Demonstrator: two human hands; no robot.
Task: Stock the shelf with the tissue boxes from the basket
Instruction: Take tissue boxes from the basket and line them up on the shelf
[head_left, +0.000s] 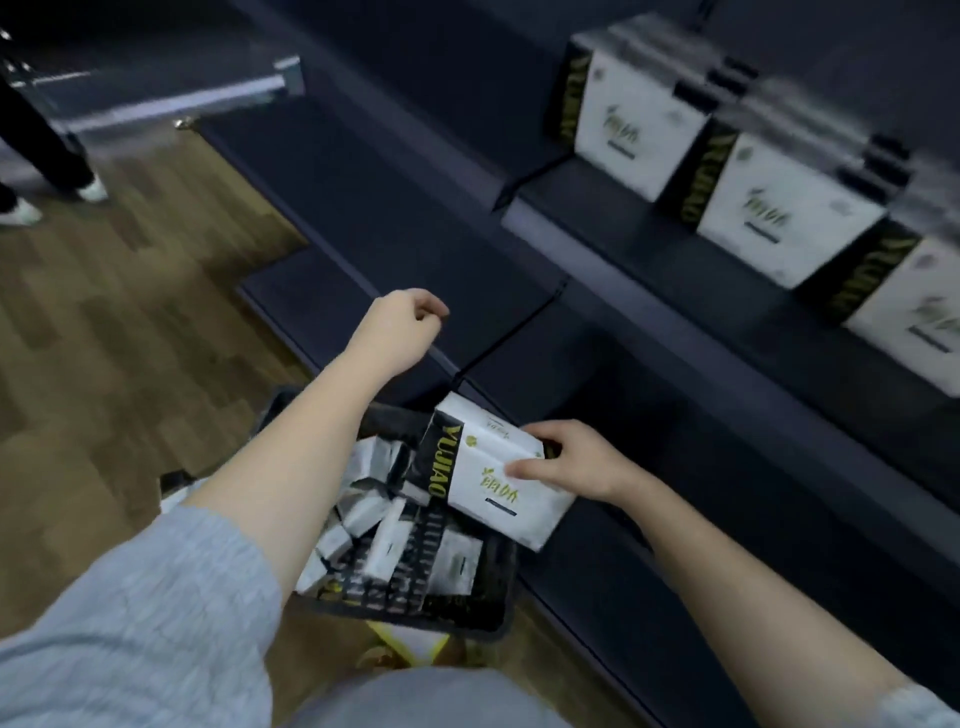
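Right hand (569, 460): grips white-and-black tissue box (493, 475) over black plastic basket (467, 618) | Left hand (402, 325): curled, empty, near dark shelf (675, 291)

The basket (457, 618) sits on the floor (104, 364) below the right hand (566, 460), whose fingers (524, 470) hold one tissue box (493, 478); the shelf (649, 270) beyond carries three boxes (779, 208) up right

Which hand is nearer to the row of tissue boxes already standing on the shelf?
Right. The right hand, gripping a tissue box over the basket, is below that row. The left hand hangs further left.
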